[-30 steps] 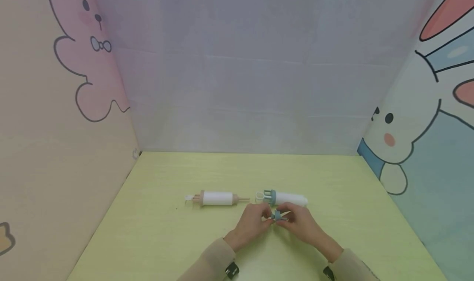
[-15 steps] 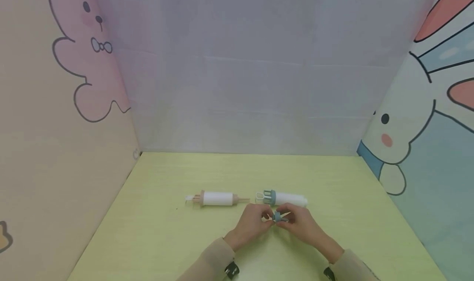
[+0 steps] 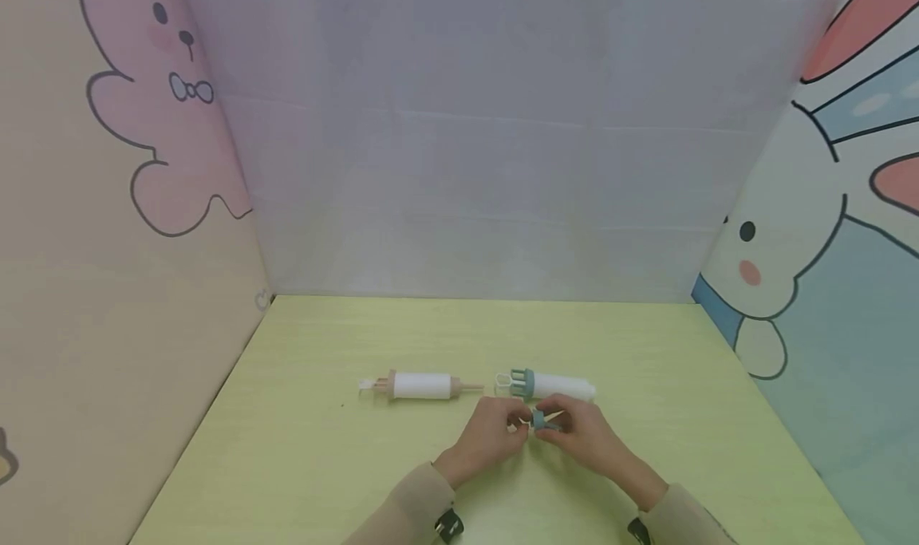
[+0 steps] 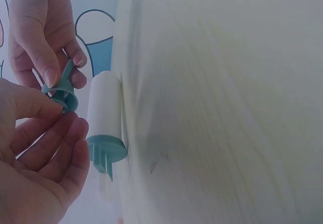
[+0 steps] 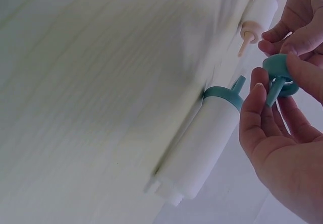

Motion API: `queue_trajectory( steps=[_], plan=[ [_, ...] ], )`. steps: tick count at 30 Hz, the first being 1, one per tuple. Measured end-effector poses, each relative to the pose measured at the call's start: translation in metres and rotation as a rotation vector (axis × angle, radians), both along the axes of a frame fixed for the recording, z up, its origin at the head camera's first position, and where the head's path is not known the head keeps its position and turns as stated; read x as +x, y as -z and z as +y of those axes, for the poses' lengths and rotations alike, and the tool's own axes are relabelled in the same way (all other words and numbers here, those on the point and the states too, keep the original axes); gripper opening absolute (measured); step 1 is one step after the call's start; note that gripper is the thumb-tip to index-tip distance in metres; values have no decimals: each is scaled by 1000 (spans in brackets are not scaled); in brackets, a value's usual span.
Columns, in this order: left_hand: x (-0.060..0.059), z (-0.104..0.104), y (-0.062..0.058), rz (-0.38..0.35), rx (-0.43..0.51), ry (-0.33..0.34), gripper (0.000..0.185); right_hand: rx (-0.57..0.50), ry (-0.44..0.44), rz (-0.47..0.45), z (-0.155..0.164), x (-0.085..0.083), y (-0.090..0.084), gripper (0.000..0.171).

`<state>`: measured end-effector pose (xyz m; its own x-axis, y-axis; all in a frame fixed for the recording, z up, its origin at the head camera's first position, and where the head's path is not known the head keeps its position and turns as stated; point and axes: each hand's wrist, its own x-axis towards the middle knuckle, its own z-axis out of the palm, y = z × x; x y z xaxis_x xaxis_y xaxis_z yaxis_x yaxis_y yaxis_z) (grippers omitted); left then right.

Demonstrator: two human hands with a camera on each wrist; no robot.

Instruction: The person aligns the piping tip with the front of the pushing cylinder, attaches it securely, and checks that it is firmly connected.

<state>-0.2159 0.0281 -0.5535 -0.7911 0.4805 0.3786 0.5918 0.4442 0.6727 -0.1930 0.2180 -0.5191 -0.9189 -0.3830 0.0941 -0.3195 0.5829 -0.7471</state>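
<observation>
since the earlier frame, the left hand [image 3: 488, 433] has slightly shifted its fingertips; it and the right hand [image 3: 585, 437] pinch the teal fitting [image 5: 276, 66] between them. light, aligned pressure should serve. beyond: teal-collared white tube [image 3: 562, 385]; left of it, beige-ended white tube [image 3: 422, 385].

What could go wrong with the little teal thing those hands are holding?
The small teal piece might slip and drop, since the left hand and right hand hold it with their fingers. Its thin stem could perhaps bend if pushed hard. The right hand is also close to the white tube with the teal end, so a bump might roll it.
</observation>
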Motion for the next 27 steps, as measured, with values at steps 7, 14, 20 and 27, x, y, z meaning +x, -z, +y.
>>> queue_trajectory(
  steps=[7,14,20,27],
  plan=[
    [-1,0,-2,25,10,-7,15,-17,0,-28,-1,-1,1,25],
    [-2,1,-1,36,13,-24,11,-35,-3,-42,-1,-3,3,26],
    [-4,1,2,56,28,-22,12,-31,2,-31,-2,-5,6,26],
    [-3,1,4,32,20,-24,12,-29,-5,-16,-2,-6,8,28]
  ],
)
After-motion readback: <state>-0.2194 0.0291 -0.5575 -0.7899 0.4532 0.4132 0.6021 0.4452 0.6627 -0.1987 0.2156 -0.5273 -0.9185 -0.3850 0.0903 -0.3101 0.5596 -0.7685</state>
